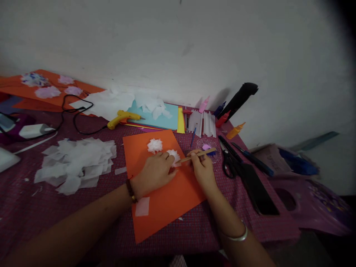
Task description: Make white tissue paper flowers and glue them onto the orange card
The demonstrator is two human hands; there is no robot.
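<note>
An orange sheet of paper [178, 196] lies in front of me with two white tissue-paper flowers on its upper half. My left hand [157, 172] rests on the sheet, its fingers bent together against the nearer tissue-paper flower [172, 155]; the fingertips are partly hidden. The farther flower [154, 145] sits just above that hand, untouched. Between thumb and fingers, my right hand [202, 168] pinches a flat wooden stick [210, 151]. The stick's left end reaches the edge of the nearer flower. One pale tissue square [142, 207] lies beside my left wrist.
Cut white tissue pieces [78, 163] are piled at left. A yellow glue gun [124, 118] with a black cord lies behind the sheet, near blue paper [164, 120]. At right are black scissors [228, 163], a dark phone [258, 189] and upright paint bottles [236, 130]. The wall stands behind.
</note>
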